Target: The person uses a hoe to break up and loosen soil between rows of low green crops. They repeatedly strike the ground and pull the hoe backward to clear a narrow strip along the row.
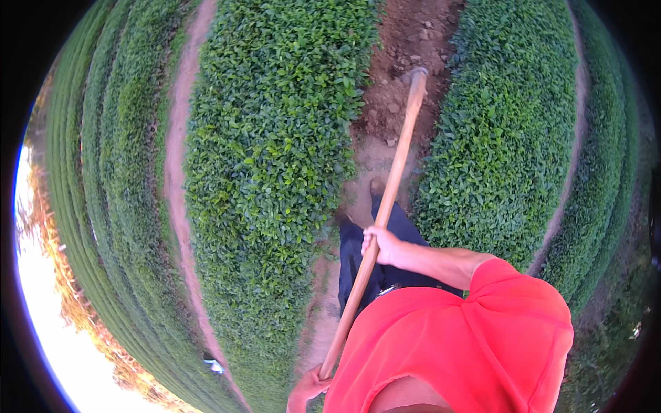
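Note:
A long wooden handle (392, 188) runs diagonally from the lower left up to a metal tool head, probably a hoe's (414, 74), which lies at the broken brown soil (384, 106) between two hedge rows. Around the middle of the handle, in front of my dark trousers, my right hand (381, 245) is closed. My left hand (311, 384) grips the handle's lower end beside my red shirt. The blade is mostly hidden by the handle's end and the soil.
Dense leafy hedges, like tea bushes, stand close on the left (273, 129) and right (501, 129). My shoes (377, 187) are on the narrow dirt path (369, 155) between them. Clods lie farther up it. More rows and another dirt path (178, 155) curve along the left.

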Action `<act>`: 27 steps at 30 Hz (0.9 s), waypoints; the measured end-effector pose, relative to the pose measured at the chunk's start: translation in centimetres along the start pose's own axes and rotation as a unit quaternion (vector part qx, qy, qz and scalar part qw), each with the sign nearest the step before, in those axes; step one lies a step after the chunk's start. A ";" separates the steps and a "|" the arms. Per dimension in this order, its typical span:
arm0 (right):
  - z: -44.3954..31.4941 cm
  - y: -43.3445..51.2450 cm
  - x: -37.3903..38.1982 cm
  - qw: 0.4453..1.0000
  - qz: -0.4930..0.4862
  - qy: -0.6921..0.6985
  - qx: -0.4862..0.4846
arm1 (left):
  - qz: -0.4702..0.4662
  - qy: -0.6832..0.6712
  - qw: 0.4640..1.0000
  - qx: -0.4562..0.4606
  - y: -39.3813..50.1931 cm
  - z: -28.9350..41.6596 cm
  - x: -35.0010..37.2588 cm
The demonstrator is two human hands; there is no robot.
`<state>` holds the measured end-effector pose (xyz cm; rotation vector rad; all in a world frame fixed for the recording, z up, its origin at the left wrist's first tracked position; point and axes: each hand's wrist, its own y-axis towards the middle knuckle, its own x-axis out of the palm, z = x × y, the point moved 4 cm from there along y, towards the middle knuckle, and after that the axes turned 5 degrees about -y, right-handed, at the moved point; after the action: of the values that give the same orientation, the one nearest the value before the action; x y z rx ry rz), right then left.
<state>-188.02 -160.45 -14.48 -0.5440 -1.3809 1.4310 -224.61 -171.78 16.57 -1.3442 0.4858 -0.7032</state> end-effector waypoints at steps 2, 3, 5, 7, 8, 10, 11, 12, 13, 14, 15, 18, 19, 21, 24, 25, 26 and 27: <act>3.0 -0.4 -0.4 0.999 0.024 0.004 0.041 | 0.136 0.200 0.970 0.023 -0.8 -4.6 -1.3; 3.7 -0.5 -0.4 0.998 0.047 0.000 0.041 | 0.167 0.247 0.955 0.004 -0.2 -4.6 -1.1; 1.9 0.3 -0.8 0.998 0.059 -0.029 0.010 | 0.227 0.343 0.911 -0.027 2.7 -2.6 -0.6; -2.1 0.9 -1.1 0.997 0.067 -0.021 -0.021 | 0.237 0.362 0.901 0.020 7.3 -2.1 0.1; -4.8 0.8 -0.9 0.996 0.060 -0.037 -0.057 | 0.259 0.355 0.895 0.072 9.9 -0.9 0.3; -10.8 0.0 0.8 0.989 0.039 -0.057 -0.129 | 0.296 0.333 0.882 0.154 15.1 2.6 0.8; -13.9 -0.4 1.9 0.984 0.027 -0.059 -0.164 | 0.309 0.321 0.876 0.184 17.5 4.7 0.8; -17.5 -1.3 3.4 0.974 0.024 -0.078 -0.213 | 0.295 0.304 0.879 0.218 19.9 8.1 0.8; -21.2 -2.4 5.3 0.960 0.020 -0.099 -0.262 | 0.283 0.287 0.880 0.252 22.0 12.1 0.7; -25.0 -3.4 6.9 0.940 0.032 -0.117 -0.319 | 0.231 0.282 0.902 0.233 23.8 16.6 0.7; -28.7 -4.5 8.2 0.911 0.061 -0.160 -0.375 | 0.178 0.277 0.921 0.210 24.8 20.9 1.2; -37.7 -7.1 10.4 0.833 0.156 -0.212 -0.487 | 0.123 0.186 0.930 0.291 27.0 31.4 4.7; -39.8 -7.7 10.5 0.805 0.180 -0.238 -0.513 | 0.121 0.168 0.924 0.320 26.7 34.1 6.3; -42.8 -7.4 10.1 0.799 0.187 -0.268 -0.505 | 0.093 0.123 0.936 0.317 26.8 37.5 8.6; -39.0 -4.2 9.7 0.835 0.171 -0.272 -0.447 | 0.059 0.068 0.962 0.257 24.9 36.4 8.4; -36.1 -2.3 9.0 0.853 0.164 -0.262 -0.420 | 0.045 0.055 0.971 0.228 23.8 35.5 7.8; -33.0 0.7 6.6 0.860 0.176 -0.275 -0.393 | 0.000 0.035 0.985 0.168 21.3 33.7 7.0; -27.9 4.0 4.2 0.884 0.163 -0.195 -0.392 | -0.039 0.044 0.988 0.140 18.5 30.5 5.6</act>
<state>-166.98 -143.46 -23.44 -1.0854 -2.3033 1.2294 -196.47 -152.81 4.29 -1.0765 0.3899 -0.8649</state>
